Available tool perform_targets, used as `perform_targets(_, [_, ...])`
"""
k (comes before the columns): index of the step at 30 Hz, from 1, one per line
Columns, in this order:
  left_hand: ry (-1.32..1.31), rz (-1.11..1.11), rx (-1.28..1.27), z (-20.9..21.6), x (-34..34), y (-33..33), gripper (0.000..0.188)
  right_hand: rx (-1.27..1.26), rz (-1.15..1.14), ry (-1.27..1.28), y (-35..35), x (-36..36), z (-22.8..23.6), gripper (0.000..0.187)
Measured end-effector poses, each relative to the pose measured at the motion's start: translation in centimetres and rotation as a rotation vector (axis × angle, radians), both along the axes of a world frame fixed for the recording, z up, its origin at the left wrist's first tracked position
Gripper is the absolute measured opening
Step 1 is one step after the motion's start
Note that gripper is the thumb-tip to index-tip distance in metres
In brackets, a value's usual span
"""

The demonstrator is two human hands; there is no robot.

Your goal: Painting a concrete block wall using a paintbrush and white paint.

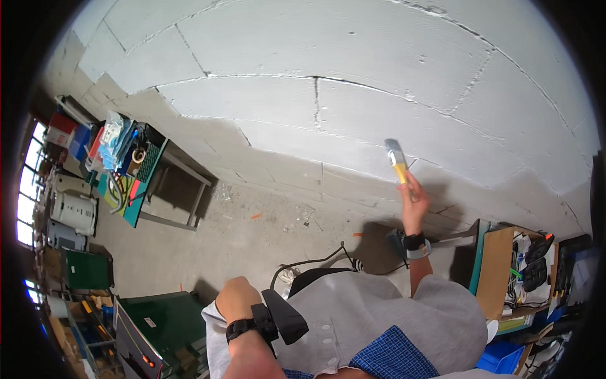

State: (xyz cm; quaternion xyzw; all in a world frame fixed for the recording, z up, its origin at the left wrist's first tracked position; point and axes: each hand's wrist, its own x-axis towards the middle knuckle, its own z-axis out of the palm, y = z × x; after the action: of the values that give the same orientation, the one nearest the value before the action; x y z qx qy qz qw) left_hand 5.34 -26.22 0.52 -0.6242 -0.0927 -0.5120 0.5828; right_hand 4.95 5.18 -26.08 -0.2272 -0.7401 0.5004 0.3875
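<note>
My right hand (413, 202) grips a paintbrush (398, 162) by its yellow handle. The brush points up, with a metal band and grey-looking bristles at or close to the block wall (265, 98); I cannot tell if they touch. White paint covers the upper wall, down to a stepped, uneven edge above duller grey blocks. At the lower middle, in front of my shirt, is my left hand (238, 297), a black strapped device (278, 319) on its wrist. The back of that hand shows, but its fingers are hidden.
On the left, a green-topped table (131, 211) holds blue packets, tape and tools. A cardboard box (495, 268) of cables and black devices stands at the right, above a blue bin (500, 357). A black cable (309, 261) arcs over the concrete floor (252, 243) near my feet.
</note>
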Motion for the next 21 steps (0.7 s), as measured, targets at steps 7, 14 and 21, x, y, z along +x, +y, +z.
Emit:
perform_targets(7, [-0.038,0.045,0.056,-2.0,-4.6,-11.1,0.049,0.037,-0.131,0.046,-6.9,-5.6,4.6,0.041])
perform_targets(14, [-0.162,-0.042,0.045,-3.7,-11.1,-19.0,0.054,0.091,-0.117,0.106,-13.9,-8.8,7.3,0.038])
perform_targets(21, [-0.364,-0.119,0.077,-5.2,-15.3,-22.5,0.048,0.165,-0.349,-0.013,-17.0,-5.1,8.1,0.034])
